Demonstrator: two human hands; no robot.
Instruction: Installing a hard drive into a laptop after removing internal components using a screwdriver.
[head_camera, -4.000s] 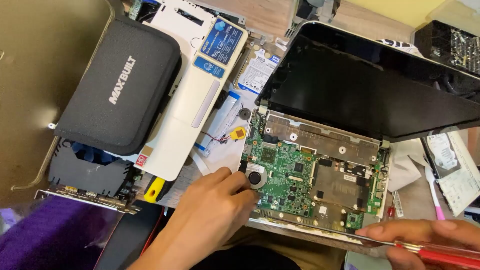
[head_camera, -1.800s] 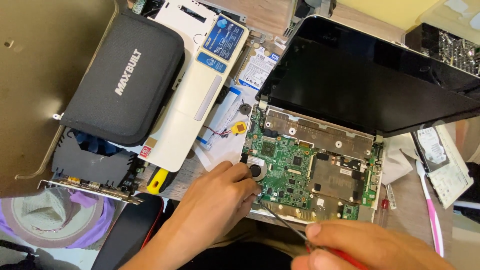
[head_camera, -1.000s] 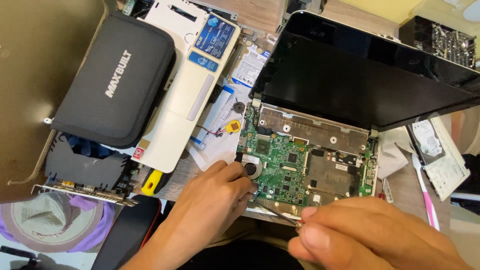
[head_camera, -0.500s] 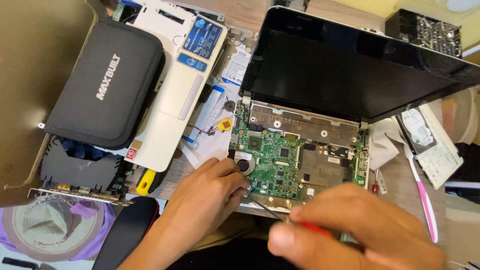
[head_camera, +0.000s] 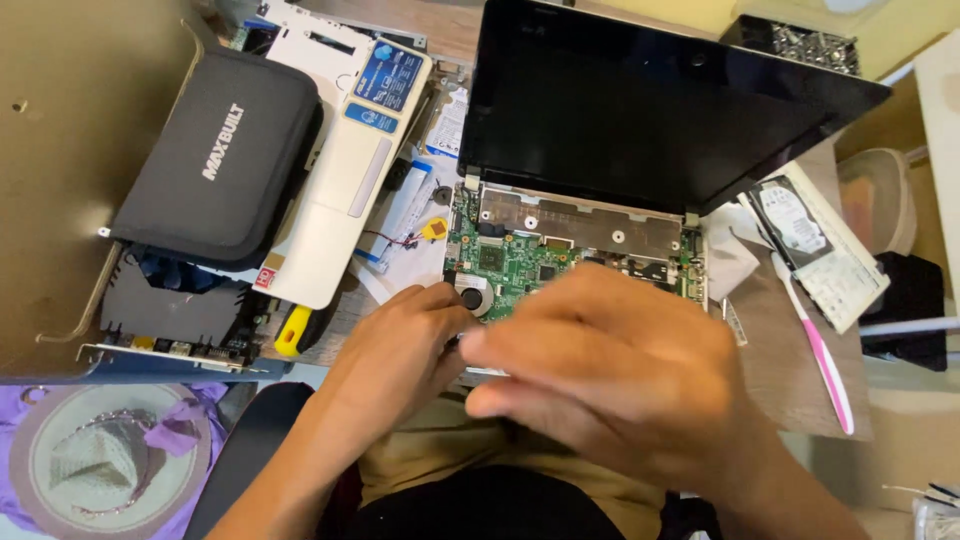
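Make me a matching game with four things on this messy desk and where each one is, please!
Things:
1. black zip case
2. pink toothbrush
3. green circuit board
4. yellow-handled tool

Places:
A. at the far right, on the brown table top
B. inside the opened laptop, below the dark screen
C. at the upper left, lying partly on the white laptop cover
D. just left of the left hand, poking out below the white cover

Pairs: 1-C, 2-A, 3-B, 4-D
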